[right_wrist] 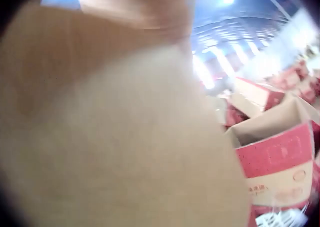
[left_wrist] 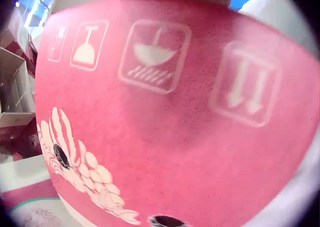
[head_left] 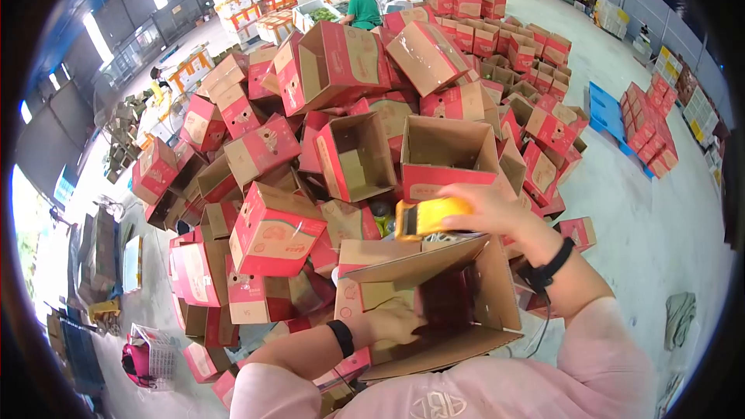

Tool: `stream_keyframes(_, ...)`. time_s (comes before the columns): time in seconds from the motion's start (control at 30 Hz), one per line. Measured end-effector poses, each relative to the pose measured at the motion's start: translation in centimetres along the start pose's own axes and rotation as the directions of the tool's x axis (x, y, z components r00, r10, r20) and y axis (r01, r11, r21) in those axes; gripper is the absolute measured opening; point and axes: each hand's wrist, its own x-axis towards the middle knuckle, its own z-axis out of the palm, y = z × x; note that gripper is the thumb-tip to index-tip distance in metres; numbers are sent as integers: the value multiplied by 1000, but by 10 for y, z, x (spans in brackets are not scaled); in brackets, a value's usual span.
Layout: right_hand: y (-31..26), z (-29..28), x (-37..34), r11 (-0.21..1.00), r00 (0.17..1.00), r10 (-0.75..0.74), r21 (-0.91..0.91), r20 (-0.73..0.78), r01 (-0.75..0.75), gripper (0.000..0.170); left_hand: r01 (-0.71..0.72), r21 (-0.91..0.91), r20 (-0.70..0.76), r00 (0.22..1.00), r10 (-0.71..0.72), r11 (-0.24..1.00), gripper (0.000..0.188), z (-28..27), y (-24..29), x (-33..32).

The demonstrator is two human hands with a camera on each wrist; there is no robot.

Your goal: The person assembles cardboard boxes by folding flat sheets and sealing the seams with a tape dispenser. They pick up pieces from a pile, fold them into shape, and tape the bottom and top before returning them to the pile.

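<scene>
My right hand (head_left: 485, 209) holds a yellow tool with a black band near its end, shaped like a tape dispenser (head_left: 431, 217), above the far flap of an open cardboard box (head_left: 500, 287). The box stands right in front of my body, its brown flaps raised. My left hand (head_left: 396, 323) reaches over the left side of this box, fingers toward the inside; I cannot tell whether they grip it. In the left wrist view a red panel (left_wrist: 165, 117) with upside-down handling symbols lies close under that hand. A plain brown flap (right_wrist: 120, 132) fills most of the right wrist view.
A tall heap of red and brown boxes (head_left: 279, 225) rises ahead and to the left. A person in a green top (head_left: 363, 10) is behind it. Blue pallets (head_left: 609, 116) and stacked red boxes (head_left: 648, 128) stand at right. A white basket (head_left: 159, 357) sits on the floor at lower left.
</scene>
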Motion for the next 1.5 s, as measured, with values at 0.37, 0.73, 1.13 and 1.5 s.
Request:
stream_keyframes(0.37, 60, -22, -64, 657, 826, 422, 754, -374, 6, 48, -417, 288, -574, 646, 504, 862, 57, -76, 40, 19)
stream_keyframes(0.73, 42, 52, -60, 423, 939, 259, 848, 226, -320, 47, -397, -820, -408, 911, 66, 413, 40, 34, 18, -112)
stream_keyframes(1.13, 4, 33, -70, 427, 918, 369, 904, -145, -29, 46, -179, -612, -766, 377, -521, 770, 35, 48, -120, -13)
stream_keyframes(1.5, -14, 91, -134, 995, 944, -86, 17, -320, 96, 70, 603, -159, -921, 194, -337, 782, 67, 12, -28, -31)
